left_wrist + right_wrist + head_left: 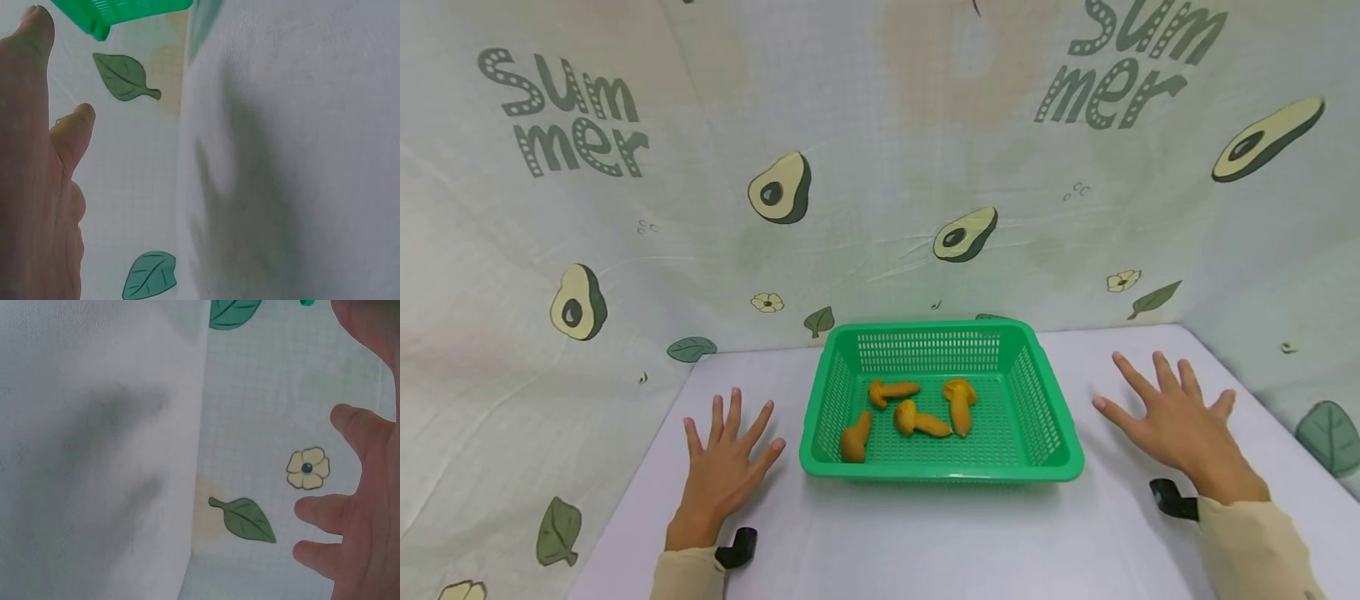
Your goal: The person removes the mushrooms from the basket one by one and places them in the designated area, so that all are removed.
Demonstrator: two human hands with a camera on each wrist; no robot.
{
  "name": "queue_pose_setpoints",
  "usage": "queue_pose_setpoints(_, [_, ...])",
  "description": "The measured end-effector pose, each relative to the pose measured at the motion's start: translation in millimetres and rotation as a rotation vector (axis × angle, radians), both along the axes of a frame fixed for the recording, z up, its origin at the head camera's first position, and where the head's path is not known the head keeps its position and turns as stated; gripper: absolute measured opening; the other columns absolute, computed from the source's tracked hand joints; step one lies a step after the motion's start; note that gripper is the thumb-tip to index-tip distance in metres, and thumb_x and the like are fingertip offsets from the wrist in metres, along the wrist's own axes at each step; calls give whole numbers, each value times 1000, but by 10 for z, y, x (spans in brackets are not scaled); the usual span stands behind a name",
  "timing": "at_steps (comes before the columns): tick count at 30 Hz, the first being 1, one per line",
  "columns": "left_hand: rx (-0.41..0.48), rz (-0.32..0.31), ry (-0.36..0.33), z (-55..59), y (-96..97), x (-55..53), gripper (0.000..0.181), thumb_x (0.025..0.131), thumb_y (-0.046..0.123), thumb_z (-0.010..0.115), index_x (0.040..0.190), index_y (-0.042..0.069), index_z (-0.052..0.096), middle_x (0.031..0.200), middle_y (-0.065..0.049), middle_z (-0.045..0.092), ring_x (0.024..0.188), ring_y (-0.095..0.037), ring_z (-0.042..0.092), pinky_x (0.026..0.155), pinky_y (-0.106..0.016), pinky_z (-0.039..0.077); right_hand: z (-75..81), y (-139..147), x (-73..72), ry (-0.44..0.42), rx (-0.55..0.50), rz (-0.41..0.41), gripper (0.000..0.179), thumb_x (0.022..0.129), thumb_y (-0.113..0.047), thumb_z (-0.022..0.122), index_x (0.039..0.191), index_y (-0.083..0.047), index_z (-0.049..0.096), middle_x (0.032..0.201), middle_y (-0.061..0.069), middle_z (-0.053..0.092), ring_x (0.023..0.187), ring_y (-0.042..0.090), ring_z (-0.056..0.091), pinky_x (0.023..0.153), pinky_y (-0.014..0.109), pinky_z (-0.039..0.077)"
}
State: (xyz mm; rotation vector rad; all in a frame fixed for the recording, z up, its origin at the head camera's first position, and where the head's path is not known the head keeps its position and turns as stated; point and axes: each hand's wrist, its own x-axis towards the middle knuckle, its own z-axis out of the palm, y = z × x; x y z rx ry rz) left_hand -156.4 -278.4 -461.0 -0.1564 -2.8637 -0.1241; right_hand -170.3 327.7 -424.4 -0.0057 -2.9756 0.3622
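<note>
A green plastic basket [943,472] with slotted walls stands on the white table between the two hands. Inside it lie several orange-brown mushrooms; one mushroom [854,438] is near the left wall, another mushroom [960,406] right of the middle. To the basket's left, the left hand [722,458] is spread over the table, palm down, holding nothing. On the right side the right hand [1180,425] is likewise spread with fingers apart and nothing in it. Both hands are apart from the basket, and each casts a shadow on the tabletop.
The white table [940,542] reaches back to a hanging cloth [865,250] printed with avocados, leaves and lettering. Dark wrist mounts sit at both cuffs, the left mount [741,547] and the right mount [1168,498].
</note>
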Motion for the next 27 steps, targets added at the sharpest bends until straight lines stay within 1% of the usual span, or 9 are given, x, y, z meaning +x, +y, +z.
queue_pose_setpoints(3, [0,-9,-4,-9,10,-6,71,96,64,49,156,27,39,166,-18,7,150,-43,-4,108,-69,-18,13,-14,-11,26,-1,15,88,94,-71,45,163,-25,13,156,40,9,139,65,0,87,89,-9])
queue_pose_setpoints(6, [9,-20,-6,-7,20,-11,70,97,63,49,156,27,38,166,-18,8,151,-42,-5,108,-68,-18,24,-37,-23,28,-5,25,87,95,-71,45,162,-26,14,156,40,9,140,64,0,88,89,-8])
queue_pose_setpoints(10, [58,-61,13,-9,34,-23,65,99,56,50,155,24,40,165,-19,14,151,-43,-1,109,-70,-13,24,-69,-26,16,-8,26,87,95,-71,45,162,-26,14,156,40,10,140,63,0,89,89,-7])
queue_pose_setpoints(14, [119,-105,31,-20,58,-36,60,101,48,52,154,21,42,162,-20,23,150,-44,8,111,-72,-2,22,-81,-20,16,-21,34,86,95,-70,46,162,-25,16,156,39,14,140,62,5,92,88,-2])
queue_pose_setpoints(19, [151,-93,5,-40,84,-34,58,103,46,48,154,19,43,159,-19,32,148,-44,17,110,-73,5,28,-84,-18,-12,-46,55,84,96,-68,45,162,-23,18,153,38,23,136,62,17,94,86,6])
queue_pose_setpoints(21, [179,-101,-1,-51,95,-33,57,104,46,46,153,17,45,157,-19,37,147,-45,22,110,-73,8,33,-80,-13,-28,-40,65,84,97,-67,45,162,-21,20,152,39,26,134,62,21,94,85,9])
queue_pose_setpoints(25, [265,-147,6,-77,115,-37,52,106,42,44,151,14,48,151,-18,46,142,-43,33,108,-73,15,46,-74,4,-45,-36,93,82,97,-65,47,161,-18,24,150,39,29,131,62,26,94,84,17])
queue_pose_setpoints(27, [317,-175,3,-89,129,-43,50,107,36,46,149,12,49,149,-18,49,140,-42,37,107,-73,17,59,-83,13,-55,-56,107,81,98,-64,47,161,-17,24,150,40,28,131,62,27,94,83,20])
